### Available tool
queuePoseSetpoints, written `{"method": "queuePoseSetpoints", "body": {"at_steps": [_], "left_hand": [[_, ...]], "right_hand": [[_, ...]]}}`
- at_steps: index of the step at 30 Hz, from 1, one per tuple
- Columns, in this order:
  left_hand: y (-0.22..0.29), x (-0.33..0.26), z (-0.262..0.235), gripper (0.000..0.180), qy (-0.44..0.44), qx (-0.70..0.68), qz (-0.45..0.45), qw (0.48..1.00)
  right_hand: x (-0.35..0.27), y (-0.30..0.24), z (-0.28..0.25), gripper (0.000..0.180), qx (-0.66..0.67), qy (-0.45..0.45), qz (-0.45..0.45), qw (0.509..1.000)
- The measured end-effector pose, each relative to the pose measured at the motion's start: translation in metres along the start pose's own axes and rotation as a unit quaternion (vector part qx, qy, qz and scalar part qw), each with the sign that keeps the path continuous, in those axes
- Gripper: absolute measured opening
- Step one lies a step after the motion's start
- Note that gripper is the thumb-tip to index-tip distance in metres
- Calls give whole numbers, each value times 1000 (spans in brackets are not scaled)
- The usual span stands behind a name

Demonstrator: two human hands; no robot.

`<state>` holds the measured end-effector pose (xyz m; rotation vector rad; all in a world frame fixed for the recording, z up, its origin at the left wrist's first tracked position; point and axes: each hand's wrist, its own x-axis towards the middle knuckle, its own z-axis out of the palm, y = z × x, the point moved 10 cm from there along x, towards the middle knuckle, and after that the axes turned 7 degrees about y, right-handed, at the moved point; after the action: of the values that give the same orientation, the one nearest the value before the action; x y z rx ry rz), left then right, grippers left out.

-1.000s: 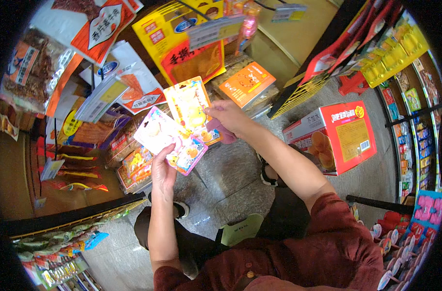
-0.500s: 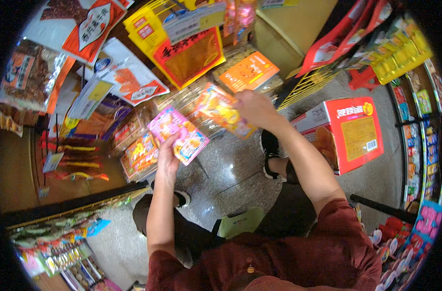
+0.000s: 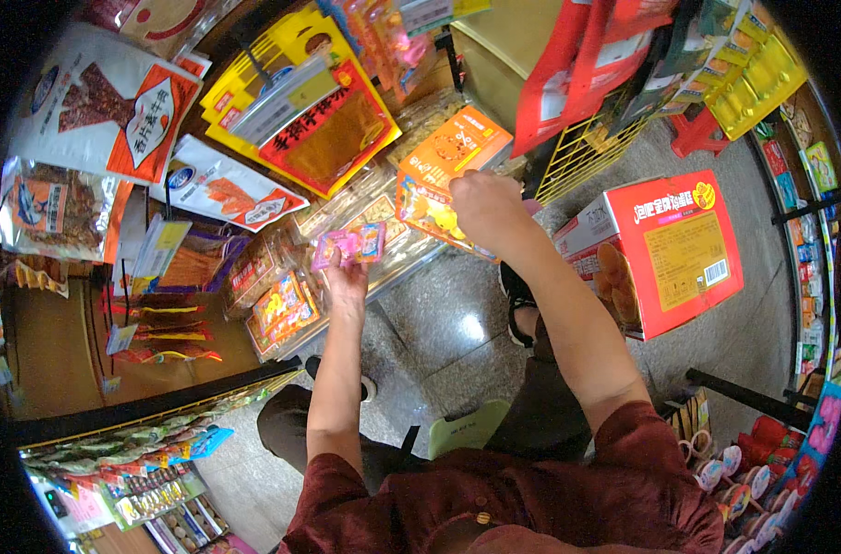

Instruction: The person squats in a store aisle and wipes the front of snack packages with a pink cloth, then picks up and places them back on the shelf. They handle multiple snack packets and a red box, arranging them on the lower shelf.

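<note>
My left hand point(image 3: 348, 277) pinches a pink snack packet point(image 3: 337, 249) by its near edge, the packet tilted so its face looks foreshortened. Beneath it are clear trays of wrapped snacks point(image 3: 372, 214) on the low shelf. My right hand point(image 3: 492, 210), closed with knuckles up, grips an orange and yellow snack packet point(image 3: 428, 210) at its right side. That packet is beside an orange card-topped package point(image 3: 457, 148), partly overlapping it. The right fingertips are hidden behind the hand. Orange packets point(image 3: 282, 307) lie in a tray left of my left hand.
Yellow and red hanging pouches point(image 3: 333, 138) and white pouches point(image 3: 231, 180) jut out above the low shelf. A red carton point(image 3: 684, 254) stands on the floor at right, near a yellow wire rack point(image 3: 582, 157). Below me is a pale green stool point(image 3: 467, 432).
The pink packet in my left hand has tipped from face-up to a slant and moved slightly farther away. My right hand keeps its packet, which now sits closer to the orange card-topped package.
</note>
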<state>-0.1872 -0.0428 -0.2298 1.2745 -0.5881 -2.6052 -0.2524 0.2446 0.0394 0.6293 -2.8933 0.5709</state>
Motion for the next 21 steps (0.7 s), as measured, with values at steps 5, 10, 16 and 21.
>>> {"method": "queuePoseSetpoints", "body": {"at_steps": [5,10,16,21], "left_hand": [[-15,-76,57,48,16,302,132,944],[-2,-201,252,49,-250,355,485,759],[0,-190,355,67,-149,429,593,665],[-11,-155,382,40,-265,322,474,775]], "right_hand": [[2,2,2,17,-23,-55,2,998],[-2,-5,12,20,-30,-116,-30,992],[-3,-9,13,21,-32,-125,-34,991],[-5,-4,13,21,-20,-130,-40,990]]}}
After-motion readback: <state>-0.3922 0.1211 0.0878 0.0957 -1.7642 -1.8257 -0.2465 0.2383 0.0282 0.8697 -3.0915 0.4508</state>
